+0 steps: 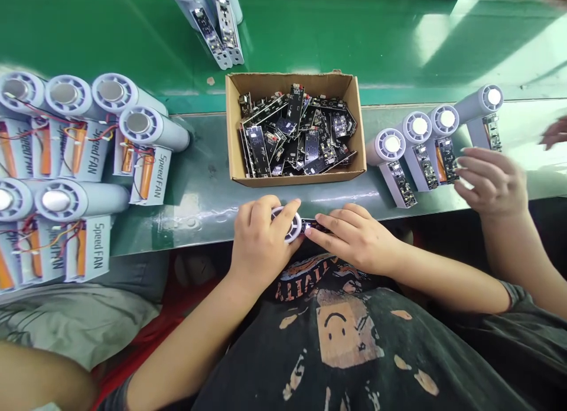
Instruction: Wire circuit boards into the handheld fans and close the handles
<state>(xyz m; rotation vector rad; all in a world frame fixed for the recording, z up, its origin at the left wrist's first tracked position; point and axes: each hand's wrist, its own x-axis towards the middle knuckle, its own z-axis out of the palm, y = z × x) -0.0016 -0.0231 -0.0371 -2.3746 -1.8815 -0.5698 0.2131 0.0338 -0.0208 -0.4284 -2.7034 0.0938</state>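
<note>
My left hand (264, 237) is wrapped round the head of a handheld fan (295, 229), close to my body at the table's front edge. Only part of its pale round grille shows between my fingers. A narrow black circuit board (315, 224) lies along the fan's handle, pointing right. My right hand (358, 240) closes over that handle, its fingertips pressing on the board; the thumb and most of the handle are hidden. Just beyond my hands stands an open cardboard box (295, 180) full of loose black circuit boards (311, 142).
At left stand several fans (153, 130) with orange batteries and loose wires. Several more fans (405, 183) with boards fitted are at right, where another person's hand (491, 180) reaches in. Two fans (217, 27) lie behind the box on the green surface (110, 33).
</note>
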